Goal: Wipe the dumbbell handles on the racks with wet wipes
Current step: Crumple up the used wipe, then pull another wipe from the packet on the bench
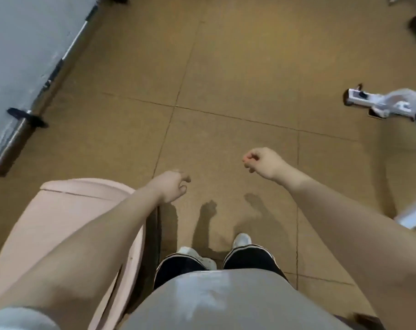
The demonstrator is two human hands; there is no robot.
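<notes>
both hands hold nothing. left hand (172,186) hangs with its fingers loosely curled, above the edge of a pink padded bench (66,225); right hand (261,163) is curled tighter into an empty fist, out over the brown floor tiles (226,67). no wet wipe shows in either hand, and no dumbbell or rack is in view, so which way the handles lie from the hands, and their long axis, cannot be told. neither hand can be called nearer. white shoes (242,240) point straight ahead. a white blurred machine base (378,107) stands well apart to the right, and a metal bar (19,129) runs along the wall at left. judging by this, the wiping is not yet begun.
</notes>
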